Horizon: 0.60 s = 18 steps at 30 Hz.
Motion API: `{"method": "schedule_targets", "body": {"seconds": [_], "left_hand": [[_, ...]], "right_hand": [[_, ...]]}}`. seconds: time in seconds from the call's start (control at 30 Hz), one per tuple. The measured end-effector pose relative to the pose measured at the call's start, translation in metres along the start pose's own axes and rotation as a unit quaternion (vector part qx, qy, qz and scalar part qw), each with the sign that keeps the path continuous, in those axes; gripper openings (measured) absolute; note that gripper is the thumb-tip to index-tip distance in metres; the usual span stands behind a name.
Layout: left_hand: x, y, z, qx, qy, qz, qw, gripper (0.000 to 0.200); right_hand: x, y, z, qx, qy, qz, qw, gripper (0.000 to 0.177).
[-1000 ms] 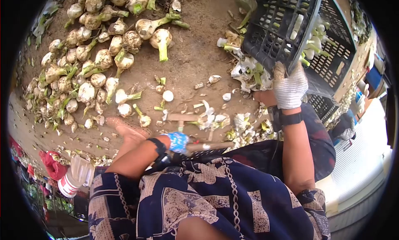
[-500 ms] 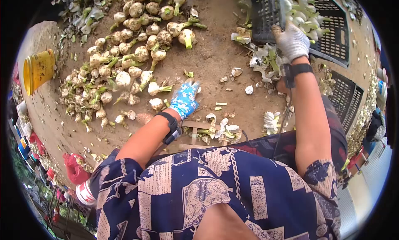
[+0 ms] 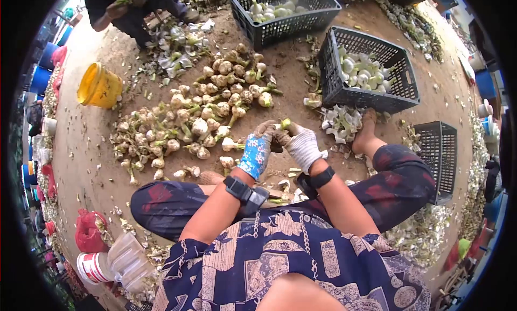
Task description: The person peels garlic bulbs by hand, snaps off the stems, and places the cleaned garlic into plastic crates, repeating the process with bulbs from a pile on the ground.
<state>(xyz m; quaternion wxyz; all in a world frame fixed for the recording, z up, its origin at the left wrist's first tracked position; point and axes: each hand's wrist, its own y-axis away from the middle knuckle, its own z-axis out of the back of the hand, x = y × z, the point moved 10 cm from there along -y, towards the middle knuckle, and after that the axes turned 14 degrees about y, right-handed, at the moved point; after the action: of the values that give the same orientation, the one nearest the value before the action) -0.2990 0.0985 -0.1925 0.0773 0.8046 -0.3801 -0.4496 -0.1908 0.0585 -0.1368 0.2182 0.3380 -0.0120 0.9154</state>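
Note:
My left hand (image 3: 257, 150), in a blue flowered glove with a dirty palm side, meets my right hand (image 3: 302, 146), in a greyish-white glove, in front of my knees. Between their closed fingers is a garlic bulb (image 3: 285, 123); its pale green stem end shows and the fingers hide most of the rest. Just beyond and left of the hands spreads a heap of soil-stained garlic bulbs (image 3: 200, 126) with cut stems. To the right stands a black plastic crate (image 3: 371, 99) holding clean white garlic (image 3: 362, 70).
Another black crate (image 3: 291, 28) with white garlic stands at the back, and a third crate (image 3: 439, 155) is by my right knee. Peeled skins (image 3: 342, 122) lie beside my bare foot (image 3: 366, 129). A yellow bucket (image 3: 100, 86) stands left. Another person's hand (image 3: 118, 9) shows at the top left.
My right hand has left the crate and come to the middle. My left hand has lifted off the ground, and both now hold a garlic bulb. The view has tilted up.

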Motion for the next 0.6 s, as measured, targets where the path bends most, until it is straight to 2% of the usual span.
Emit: {"method": "schedule_targets", "body": {"seconds": [0.03,0.07,0.13,0.17,0.2,0.23,0.27,0.3,0.33,0.37,0.4,0.47,0.6], "left_hand": [[-0.017,0.023,-0.008,0.016,0.002,-0.025,1.0,0.027],[-0.042,0.041,-0.013,0.049,-0.118,-0.131,0.983,0.029],[-0.059,0.073,-0.016,0.046,-0.116,-0.146,0.981,0.032],[-0.081,0.096,-0.029,0.033,-0.254,-0.198,0.946,0.036],[-0.078,0.103,-0.024,0.035,-0.252,-0.204,0.945,0.036],[-0.08,0.112,-0.02,0.054,-0.224,-0.255,0.939,0.04],[-0.086,0.124,-0.021,0.07,-0.196,-0.306,0.929,0.044],[-0.088,0.131,-0.018,0.041,-0.254,-0.325,0.91,0.051],[-0.089,0.137,-0.015,0.034,-0.251,-0.33,0.909,0.051],[-0.101,0.156,-0.028,0.036,-0.346,-0.399,0.849,0.056],[-0.107,0.173,-0.044,0.039,-0.438,-0.457,0.773,0.06],[-0.114,0.179,-0.053,0.03,-0.464,-0.465,0.753,0.064],[-0.105,0.175,-0.074,0.069,-0.506,-0.42,0.751,0.056]], "right_hand": [[0.006,0.008,-0.003,-0.009,-0.095,0.005,0.995,0.032],[0.018,0.015,-0.003,-0.007,-0.214,0.005,0.977,0.029],[0.051,0.031,0.018,0.03,-0.232,0.006,0.972,0.027],[0.064,0.038,0.03,0.025,-0.232,0.012,0.972,0.027],[0.073,0.046,0.03,0.068,-0.193,0.006,0.979,0.027],[0.077,0.054,0.026,0.114,-0.15,-0.001,0.982,0.027],[0.079,0.06,0.026,0.117,-0.144,0.003,0.983,0.027],[0.079,0.065,0.025,0.119,-0.144,0.003,0.982,0.028],[0.081,0.069,0.023,0.121,-0.147,0.003,0.982,0.029],[0.083,0.076,0.02,0.139,-0.212,-0.015,0.967,0.03],[0.083,0.078,0.017,0.145,-0.216,-0.011,0.965,0.03],[0.08,0.077,0.015,0.149,-0.298,-0.004,0.943,0.029],[0.066,0.078,0.018,0.19,-0.309,-0.008,0.932,0.026]]}}
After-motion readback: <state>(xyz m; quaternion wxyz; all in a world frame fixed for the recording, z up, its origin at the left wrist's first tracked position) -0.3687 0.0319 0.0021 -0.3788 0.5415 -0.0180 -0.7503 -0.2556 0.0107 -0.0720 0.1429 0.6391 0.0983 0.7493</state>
